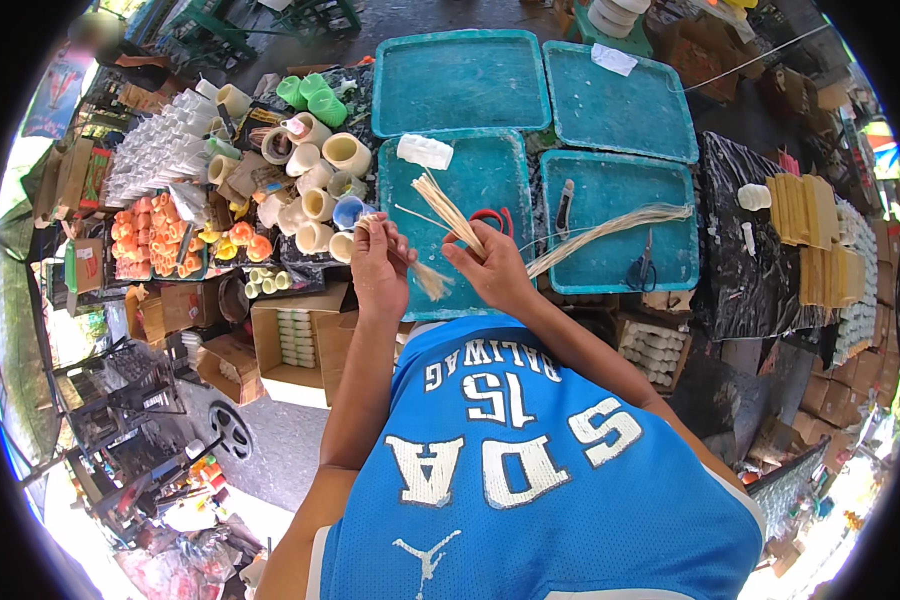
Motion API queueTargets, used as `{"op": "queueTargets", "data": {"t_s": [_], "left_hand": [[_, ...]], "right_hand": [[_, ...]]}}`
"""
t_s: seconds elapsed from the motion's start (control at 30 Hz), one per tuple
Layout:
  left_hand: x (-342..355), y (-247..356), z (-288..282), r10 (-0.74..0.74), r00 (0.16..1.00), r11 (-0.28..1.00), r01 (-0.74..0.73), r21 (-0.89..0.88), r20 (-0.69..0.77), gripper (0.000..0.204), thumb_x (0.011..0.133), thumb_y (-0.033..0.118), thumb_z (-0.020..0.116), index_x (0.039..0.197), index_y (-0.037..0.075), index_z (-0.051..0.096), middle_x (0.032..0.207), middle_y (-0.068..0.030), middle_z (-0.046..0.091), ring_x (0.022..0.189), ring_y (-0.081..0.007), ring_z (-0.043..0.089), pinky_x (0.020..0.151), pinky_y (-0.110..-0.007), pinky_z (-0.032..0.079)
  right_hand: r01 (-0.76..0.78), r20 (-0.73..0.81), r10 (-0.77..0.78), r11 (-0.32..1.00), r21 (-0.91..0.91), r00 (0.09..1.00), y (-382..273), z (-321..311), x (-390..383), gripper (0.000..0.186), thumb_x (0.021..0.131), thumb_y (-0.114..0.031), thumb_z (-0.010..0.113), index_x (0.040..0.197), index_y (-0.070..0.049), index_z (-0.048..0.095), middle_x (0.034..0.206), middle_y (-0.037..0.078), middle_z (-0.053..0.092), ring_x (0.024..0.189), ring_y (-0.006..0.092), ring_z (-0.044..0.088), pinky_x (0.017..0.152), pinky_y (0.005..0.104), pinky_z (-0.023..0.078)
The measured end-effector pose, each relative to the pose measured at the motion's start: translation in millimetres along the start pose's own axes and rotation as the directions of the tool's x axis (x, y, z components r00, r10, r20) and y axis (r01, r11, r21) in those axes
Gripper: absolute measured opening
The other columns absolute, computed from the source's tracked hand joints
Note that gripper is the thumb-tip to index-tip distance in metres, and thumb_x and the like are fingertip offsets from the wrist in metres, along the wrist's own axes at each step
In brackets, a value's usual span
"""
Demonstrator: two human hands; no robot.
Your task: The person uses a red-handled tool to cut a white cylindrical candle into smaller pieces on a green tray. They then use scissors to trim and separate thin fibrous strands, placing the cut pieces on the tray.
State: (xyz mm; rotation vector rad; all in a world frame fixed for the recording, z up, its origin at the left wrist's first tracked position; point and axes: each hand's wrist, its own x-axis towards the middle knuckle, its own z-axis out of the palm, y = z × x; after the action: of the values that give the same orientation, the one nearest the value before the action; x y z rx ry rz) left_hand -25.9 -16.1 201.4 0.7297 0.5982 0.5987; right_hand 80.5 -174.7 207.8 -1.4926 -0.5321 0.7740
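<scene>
My left hand is closed around a small bunch of pale strings, whose frayed ends hang out below the fingers. Pinched in my right hand is a second bundle of cream strings, fanning up and to the left. A red-handled tool, perhaps scissors, lies just beyond the right hand, partly hidden by it. To the right, a long hank of pale strings stretches across a teal tray. Dark-handled scissors and a utility knife lie in that same tray.
More teal trays adjoin it; a white crumpled piece lies on one. At left stand cream cylinders, green cups, orange pieces and white pieces. Yellow slabs are stacked right. An open cardboard box sits below.
</scene>
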Motion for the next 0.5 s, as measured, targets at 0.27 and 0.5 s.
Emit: {"op": "queueTargets", "data": {"t_s": [0.27,0.5], "left_hand": [[-22,-21,16,-0.030,0.984,0.795,-0.082,0.601,0.174,0.023,0.111,0.010,0.052,0.130,0.004,0.064,0.090,0.0037,0.055,0.067,-0.0017,0.043,0.057,-0.021,0.037],[-22,-18,23,-0.104,0.978,0.805,-0.024,0.592,0.181,0.028,0.113,0.015,0.050,0.133,0.003,0.065,0.083,0.0056,0.052,0.070,-0.0032,0.045,0.061,-0.021,0.040]], "right_hand": [[-0.023,-0.098,0.032,0.996,0.090,0.995,11,8,12,0.022,0.097,-0.020,0.079,0.109,-0.001,0.076,0.062,-0.009,0.045,0.055,0.0003,0.034,0.049,0.0273,0.022],[-0.020,-0.126,0.052,0.970,0.241,0.991,25,9,15,0.019,0.098,-0.014,0.078,0.109,0.001,0.076,0.064,-0.009,0.051,0.058,-0.0010,0.040,0.049,0.0242,0.028]]}}
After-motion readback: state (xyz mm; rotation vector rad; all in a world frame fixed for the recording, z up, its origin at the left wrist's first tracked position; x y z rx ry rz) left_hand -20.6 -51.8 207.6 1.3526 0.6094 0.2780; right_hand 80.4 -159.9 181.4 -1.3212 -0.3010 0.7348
